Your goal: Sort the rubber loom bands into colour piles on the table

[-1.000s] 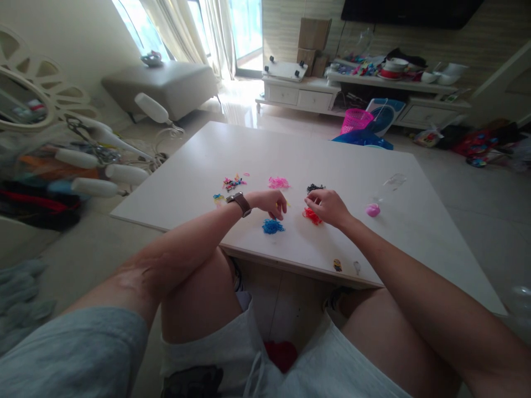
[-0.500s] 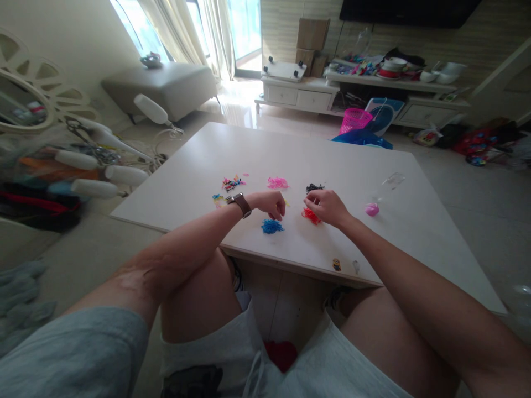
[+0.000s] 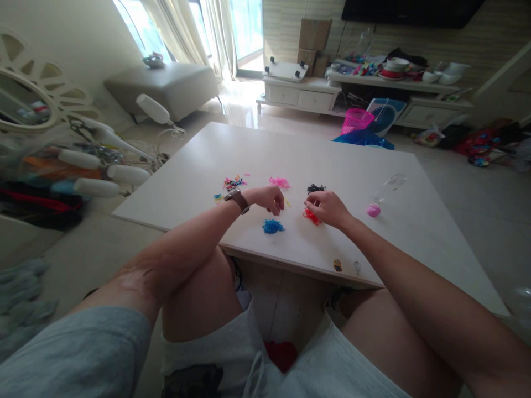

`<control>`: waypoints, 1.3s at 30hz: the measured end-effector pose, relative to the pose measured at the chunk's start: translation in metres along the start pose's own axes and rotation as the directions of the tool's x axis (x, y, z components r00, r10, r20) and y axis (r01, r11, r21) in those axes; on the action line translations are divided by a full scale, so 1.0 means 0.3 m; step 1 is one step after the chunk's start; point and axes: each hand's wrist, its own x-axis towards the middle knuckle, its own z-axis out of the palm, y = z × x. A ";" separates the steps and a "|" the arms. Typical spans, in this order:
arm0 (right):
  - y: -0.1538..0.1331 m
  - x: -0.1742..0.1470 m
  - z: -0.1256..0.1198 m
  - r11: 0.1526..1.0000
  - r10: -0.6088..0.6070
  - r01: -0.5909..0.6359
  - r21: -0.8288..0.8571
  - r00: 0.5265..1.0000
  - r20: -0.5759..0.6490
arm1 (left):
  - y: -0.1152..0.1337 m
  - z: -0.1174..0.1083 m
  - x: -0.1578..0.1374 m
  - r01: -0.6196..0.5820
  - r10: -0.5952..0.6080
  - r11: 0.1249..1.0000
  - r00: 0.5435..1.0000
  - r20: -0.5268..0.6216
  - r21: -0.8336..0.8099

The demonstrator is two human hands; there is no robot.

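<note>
My left hand, with a brown-strapped watch on the wrist, hovers just behind a pile of blue rubber bands. Its fingers are curled together; whatever they hold is hidden. A small yellow band lies beside its fingertips. Over a pile of red rubber bands is my right hand, thumb and fingers pinched at the pile's upper edge. I cannot make out what is in that pinch. Black bands lie just behind it, and pink bands lie beyond my left hand.
Mixed coloured pieces lie left on the white table. A pink round item and a clear plastic piece are at right. A minion figure and a small clear item sit near the front edge.
My left hand has drawn slightly back and left from the blue bands, uncovering more of the yellow band. My right hand stays at the red pile. The view has shifted a little.
</note>
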 end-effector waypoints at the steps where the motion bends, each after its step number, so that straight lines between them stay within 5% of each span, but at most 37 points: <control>1: 0.000 -0.001 -0.002 1.000 0.001 -0.001 0.004 1.000 0.001 | 0.004 -0.026 -0.017 0.012 -0.013 1.000 0.999 -0.046 -0.021; 4: 0.001 -0.004 -0.005 1.000 0.001 -0.001 0.015 1.000 -0.003 | -0.020 -0.123 -0.089 0.061 -0.083 0.994 0.962 -0.260 -0.090; 7: 0.005 -0.008 -0.007 1.000 0.001 -0.001 0.015 1.000 -0.009 | -0.099 -0.216 -0.177 0.164 -0.199 0.980 0.877 -0.437 -0.117; 12: 0.012 -0.007 -0.017 1.000 -0.005 0.005 -0.009 1.000 -0.022 | -0.261 -0.291 -0.277 0.313 -0.340 0.940 0.808 -0.481 -0.138; 18: 0.020 0.004 -0.016 1.000 -0.007 0.007 -0.003 1.000 -0.015 | -0.362 -0.298 -0.289 0.409 -0.361 0.912 0.839 -0.408 0.034; 25: 0.042 0.003 0.000 1.000 0.004 -0.004 -0.025 1.000 0.014 | -0.386 -0.286 -0.258 0.441 -0.332 0.865 0.861 -0.386 0.238; 39: 0.036 0.003 -0.005 1.000 0.001 -0.001 -0.014 1.000 0.009 | -0.379 -0.344 -0.338 0.443 -0.365 0.866 0.877 -0.312 0.231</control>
